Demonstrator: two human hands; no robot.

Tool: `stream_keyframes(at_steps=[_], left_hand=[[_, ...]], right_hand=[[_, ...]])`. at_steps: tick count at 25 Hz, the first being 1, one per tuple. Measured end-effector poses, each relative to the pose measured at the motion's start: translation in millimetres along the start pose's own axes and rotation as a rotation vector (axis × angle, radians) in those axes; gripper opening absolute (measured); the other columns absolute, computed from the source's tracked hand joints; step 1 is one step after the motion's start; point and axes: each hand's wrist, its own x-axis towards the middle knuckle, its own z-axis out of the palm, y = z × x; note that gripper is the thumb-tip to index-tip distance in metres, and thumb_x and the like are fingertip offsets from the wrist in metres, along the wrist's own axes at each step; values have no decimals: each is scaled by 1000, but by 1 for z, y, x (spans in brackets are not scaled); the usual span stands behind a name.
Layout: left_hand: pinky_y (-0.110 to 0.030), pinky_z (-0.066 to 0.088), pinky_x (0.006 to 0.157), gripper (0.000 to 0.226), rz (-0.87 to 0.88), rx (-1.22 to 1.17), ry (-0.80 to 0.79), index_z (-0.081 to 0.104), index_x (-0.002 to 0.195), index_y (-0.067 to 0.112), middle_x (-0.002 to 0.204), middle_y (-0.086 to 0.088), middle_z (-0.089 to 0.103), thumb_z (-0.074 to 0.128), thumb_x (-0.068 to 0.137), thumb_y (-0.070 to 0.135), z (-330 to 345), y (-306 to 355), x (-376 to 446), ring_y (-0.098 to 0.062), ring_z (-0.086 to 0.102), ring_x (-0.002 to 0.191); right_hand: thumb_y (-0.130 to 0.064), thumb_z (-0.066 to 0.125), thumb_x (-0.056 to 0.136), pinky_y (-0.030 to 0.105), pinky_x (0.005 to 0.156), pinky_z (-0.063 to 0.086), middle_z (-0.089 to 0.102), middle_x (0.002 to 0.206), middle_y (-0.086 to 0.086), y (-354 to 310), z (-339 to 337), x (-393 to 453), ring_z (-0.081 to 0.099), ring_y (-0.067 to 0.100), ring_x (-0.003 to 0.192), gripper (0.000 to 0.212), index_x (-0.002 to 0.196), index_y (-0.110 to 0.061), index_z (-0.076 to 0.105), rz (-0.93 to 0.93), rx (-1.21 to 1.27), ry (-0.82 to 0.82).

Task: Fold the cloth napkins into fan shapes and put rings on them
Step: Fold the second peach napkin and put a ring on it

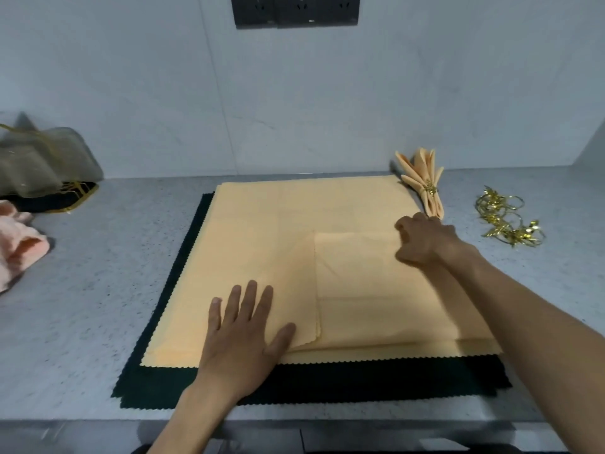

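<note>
A pale orange napkin (275,221) lies spread on a stack of dark green napkins (327,381) in the middle of the counter. A smaller folded orange napkin (370,290) rests on its near right part. My left hand (244,332) lies flat, fingers spread, on the cloth beside the folded piece's left edge. My right hand (425,240) pinches the far right corner of the folded napkin. A finished fan-folded orange napkin with a gold ring (425,181) lies at the back right. Several loose gold rings (507,217) lie further right.
A grey organza bag with gold cord (42,158) sits on a dark mat at the far left. A pink cloth (19,240) lies near the left edge. The wall rises behind, with a black socket panel (294,9). The counter's front edge (294,424) runs below.
</note>
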Motion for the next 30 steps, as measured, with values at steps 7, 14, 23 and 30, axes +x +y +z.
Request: stream_keyframes(at_steps=[7, 14, 23, 30], left_hand=[[-44, -7, 121, 67, 68, -58, 12, -11, 156, 26, 162, 3, -21, -6, 92, 45, 2, 27, 8, -22, -20, 149], [-52, -12, 118, 80, 68, -59, 8, -19, 150, 44, 159, 11, -26, -23, 75, 69, 8, 27, 4, -21, -27, 146], [-54, -9, 119, 77, 86, -43, 32, -17, 152, 41, 161, 9, -22, -21, 79, 66, 11, 26, 3, -21, -23, 148], [-48, -8, 121, 80, 99, -64, 57, -11, 155, 37, 163, 5, -18, -19, 81, 65, 13, 27, 2, -22, -21, 149]], right_hand=[[-38, 67, 73, 45, 94, 33, 59, 120, 6, 12, -3, 2, 49, 29, 114, 54, 123, -25, 52, 108, 97, 114], [-7, 61, 76, 30, 62, 34, 47, 81, 1, 2, 5, -41, 50, 28, 80, 15, 87, -15, 57, 195, 781, 405], [-6, 71, 83, 11, 63, 46, 65, 83, -8, -80, 49, -146, 58, 0, 74, 18, 90, -23, 70, -160, 1021, 478], [2, 69, 77, 33, 79, 53, 65, 90, -14, -88, 75, -170, 57, 7, 88, 24, 86, -20, 69, -330, 748, 460]])
